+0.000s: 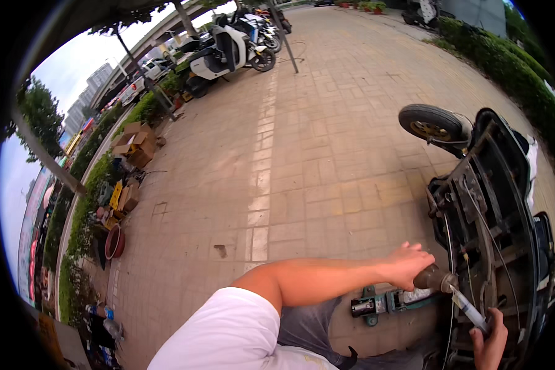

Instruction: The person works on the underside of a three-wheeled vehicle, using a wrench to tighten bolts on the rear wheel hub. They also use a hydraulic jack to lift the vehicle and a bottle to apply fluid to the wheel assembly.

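Observation:
My left hand (407,264) is wrapped round a brown bottle (430,277), tipped over so that its neck points to the right. Between the fingers of my right hand (492,342) is a clear plastic syringe (470,309), slanting up and left. The syringe's upper end meets the bottle's mouth; whether it reaches inside I cannot tell. Just right of both stands the underside of a scooter (484,203) lying on its side, its frame and cables exposed. A green metal device resembling a floor jack (382,303) rests on the paving below my left forearm.
The scooter's wheel (435,123) sticks out at its far end. Parked scooters (225,52) stand at the far left, near a thin post (283,40). Cardboard boxes (135,145) and a reddish basin (114,242) line the left hedge. Another hedge (499,61) runs along the right.

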`<state>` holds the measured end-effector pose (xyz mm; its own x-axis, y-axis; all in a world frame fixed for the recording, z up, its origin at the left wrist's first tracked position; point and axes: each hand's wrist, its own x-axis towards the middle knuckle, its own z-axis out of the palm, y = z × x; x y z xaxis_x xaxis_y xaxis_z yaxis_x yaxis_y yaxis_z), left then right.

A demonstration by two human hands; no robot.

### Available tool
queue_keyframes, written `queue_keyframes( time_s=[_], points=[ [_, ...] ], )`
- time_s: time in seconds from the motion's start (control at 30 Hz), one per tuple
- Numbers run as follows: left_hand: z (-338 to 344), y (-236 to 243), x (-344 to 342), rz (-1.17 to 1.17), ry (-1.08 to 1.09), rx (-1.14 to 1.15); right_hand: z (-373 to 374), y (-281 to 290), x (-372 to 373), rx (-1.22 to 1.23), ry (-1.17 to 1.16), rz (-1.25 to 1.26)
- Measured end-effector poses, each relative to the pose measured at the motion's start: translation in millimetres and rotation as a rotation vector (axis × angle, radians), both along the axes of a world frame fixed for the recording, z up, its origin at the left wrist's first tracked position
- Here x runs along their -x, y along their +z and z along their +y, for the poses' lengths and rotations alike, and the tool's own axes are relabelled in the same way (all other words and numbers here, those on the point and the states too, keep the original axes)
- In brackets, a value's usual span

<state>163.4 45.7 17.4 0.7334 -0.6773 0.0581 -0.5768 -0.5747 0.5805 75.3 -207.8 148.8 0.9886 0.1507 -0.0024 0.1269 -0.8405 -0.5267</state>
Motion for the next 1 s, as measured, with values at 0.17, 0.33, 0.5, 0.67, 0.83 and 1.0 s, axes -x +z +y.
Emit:
queue_keyframes(
  time_s=[0.17, 0.33, 0.5, 0.67, 0.83, 1.0],
  points=[
    [23.6, -8.1, 7.3, 0.141, 0.102, -0.106, -11.1, -25.2, 13.9, 0.033, 0.0, 0.007],
    [-19.0, 6.5, 8.4, 0.129, -0.015, -0.103, -57.9, -33.6, 46.8, 0.027, 0.013, -0.063],
    [-50.1, -6.3, 12.8, 0.103, -0.126, -0.173, -77.8, -62.0, 81.6, -0.032, -0.173, -0.007],
    [-83.6, -28.7, -1.1, 0.031, -0.337, -0.238, -96.0, -65.6, 124.0, -0.08, -0.314, 0.086],
    [-114.5, -76.8, -3.5, 0.176, -0.431, -0.197, -118.3, -83.0, 179.3, -0.082, -0.525, 0.372],
    [-136.2, -100.9, 9.1, 0.278, -0.53, -0.308, -112.6, -149.7, 285.5, 0.018, -0.9, 0.211]
  ],
)
